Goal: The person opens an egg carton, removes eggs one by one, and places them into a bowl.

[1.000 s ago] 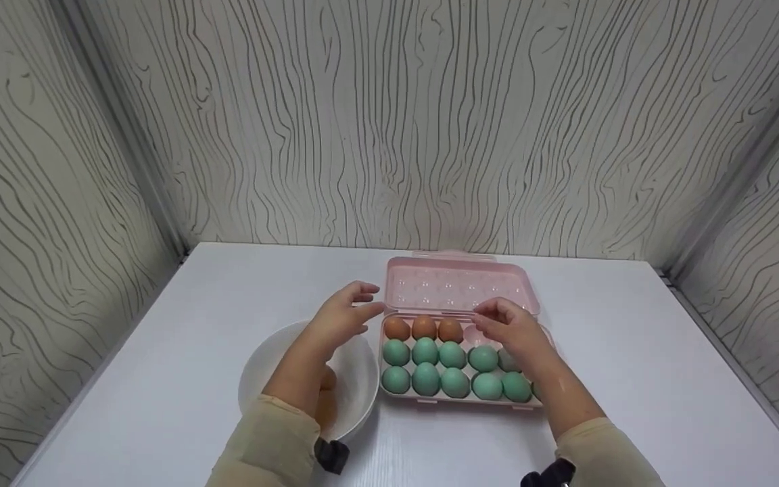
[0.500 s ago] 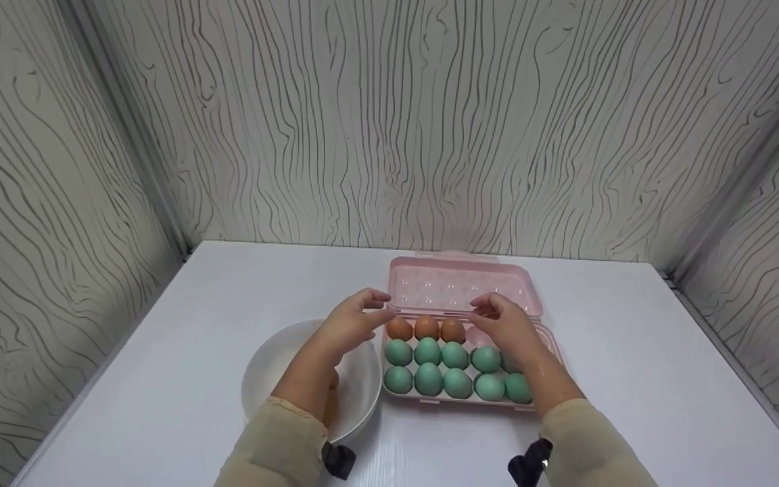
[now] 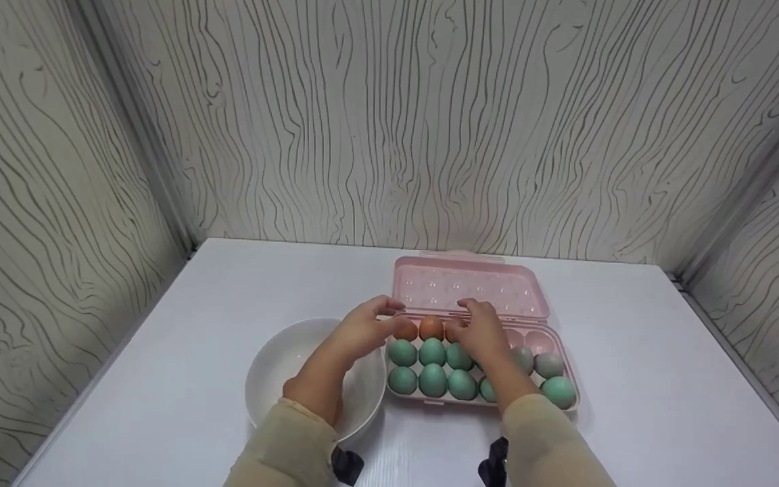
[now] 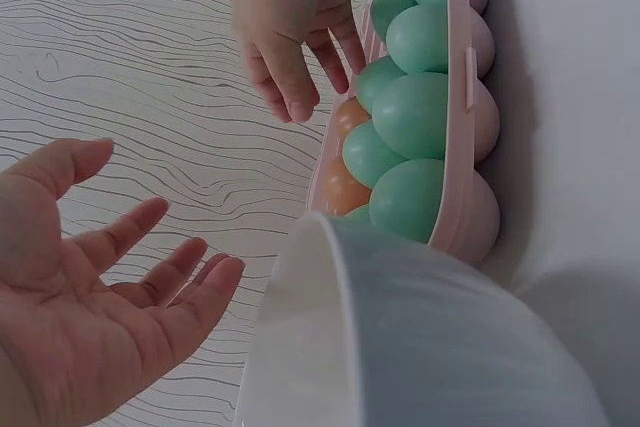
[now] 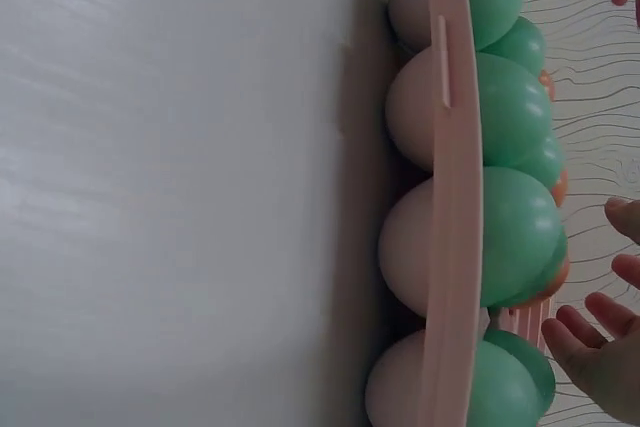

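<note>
A pink egg box (image 3: 571, 379) lies unfolded on the table with several green eggs (image 3: 433, 380) in its front and middle rows. Brown eggs (image 3: 431, 327) sit at the left of its back row. My right hand (image 3: 485, 333) hovers over that row, partly covering one brown egg; its loosely bent fingers hold nothing in the right wrist view. My left hand (image 3: 364, 329) reaches over the white bowl (image 3: 268, 352) to the box's left edge. Its fingers (image 4: 140, 232) are spread and hold nothing. My left forearm hides most of the bowl's contents.
The box's lid (image 3: 470, 287) lies folded back behind the rows. Pink cups (image 3: 538, 341) show at the back right of the box. White tabletop (image 3: 646, 379) extends to the right, and a wood-grain patterned wall (image 3: 389, 135) stands behind the table.
My right hand has moved left along the back row, from a bare cup to the third brown egg, uncovering eggs at the right. My left hand has drifted slightly right, closer to the box.
</note>
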### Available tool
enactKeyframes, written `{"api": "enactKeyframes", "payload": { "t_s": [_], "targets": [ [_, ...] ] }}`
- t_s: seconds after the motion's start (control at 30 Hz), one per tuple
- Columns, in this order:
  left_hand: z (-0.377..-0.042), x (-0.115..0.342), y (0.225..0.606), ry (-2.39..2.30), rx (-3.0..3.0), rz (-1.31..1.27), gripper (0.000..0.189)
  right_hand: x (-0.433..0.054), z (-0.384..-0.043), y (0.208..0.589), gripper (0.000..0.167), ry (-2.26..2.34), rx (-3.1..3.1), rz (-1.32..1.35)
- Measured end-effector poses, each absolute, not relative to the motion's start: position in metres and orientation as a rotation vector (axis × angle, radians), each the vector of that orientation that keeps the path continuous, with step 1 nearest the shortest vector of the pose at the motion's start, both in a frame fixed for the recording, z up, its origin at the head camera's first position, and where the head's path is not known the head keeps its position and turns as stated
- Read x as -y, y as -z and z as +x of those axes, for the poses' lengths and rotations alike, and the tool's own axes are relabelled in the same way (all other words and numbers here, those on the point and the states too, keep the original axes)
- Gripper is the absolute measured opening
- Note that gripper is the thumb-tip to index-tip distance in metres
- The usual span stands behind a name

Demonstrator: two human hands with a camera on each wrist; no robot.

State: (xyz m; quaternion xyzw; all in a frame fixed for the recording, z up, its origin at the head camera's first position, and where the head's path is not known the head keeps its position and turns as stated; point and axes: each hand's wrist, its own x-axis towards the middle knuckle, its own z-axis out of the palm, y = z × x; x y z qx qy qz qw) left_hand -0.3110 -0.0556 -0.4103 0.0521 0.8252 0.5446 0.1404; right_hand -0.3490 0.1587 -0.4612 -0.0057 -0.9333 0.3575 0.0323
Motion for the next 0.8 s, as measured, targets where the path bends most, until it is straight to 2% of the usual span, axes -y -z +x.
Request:
{"api": "enactKeyframes", "payload": {
  "t_s": [0.27, 0.5, 0.8],
  "targets": [
    [-0.310, 0.052, 0.414, -1.533, -2.410, 0.196, 0.038, -0.149, -0.351, 0.473, 0.055, -0.894, 2.951, 0.027],
    [-0.311, 0.047, 0.413, -1.499, -2.435, 0.276, 0.033, -0.145, -0.352, 0.474, 0.026, -0.771, 2.973, 0.003],
    [-0.314, 0.048, 0.418, -1.471, -2.443, 0.332, 0.039, -0.145, -0.354, 0.477, 0.008, -0.739, 2.954, -0.035]
  ]
}}
